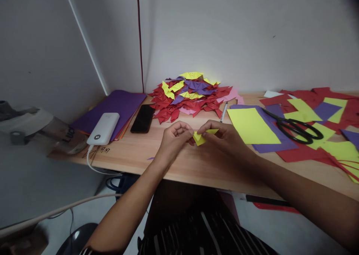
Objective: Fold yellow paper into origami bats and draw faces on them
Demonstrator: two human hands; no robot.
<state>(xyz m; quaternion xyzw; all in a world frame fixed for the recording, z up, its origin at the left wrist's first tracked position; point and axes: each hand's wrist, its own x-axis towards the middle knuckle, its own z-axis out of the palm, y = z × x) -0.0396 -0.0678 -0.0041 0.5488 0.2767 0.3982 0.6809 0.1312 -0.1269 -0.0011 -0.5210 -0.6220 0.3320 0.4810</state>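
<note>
Grey walls (244,30) stand behind our wooden desk (134,161).
From the head view, we see our left hand (175,141) and our right hand (228,135) both pinching one small folded yellow paper (199,140) with thumbs and fingers. We hold it above the desk, between the front edge and a big pile of folded paper shapes (196,94). Most shapes in the pile are red, and some are yellow, purple or pink. Just past our right hand lies a thin pen (223,112). To the right, we have a flat yellow sheet (254,126) on purple paper (276,143), then black scissors (295,129) on colored paper scraps (325,135). On our left are a black phone (142,119), some purple sheets (125,100) and a white power bank (103,128) with a white cord (97,169).
</note>
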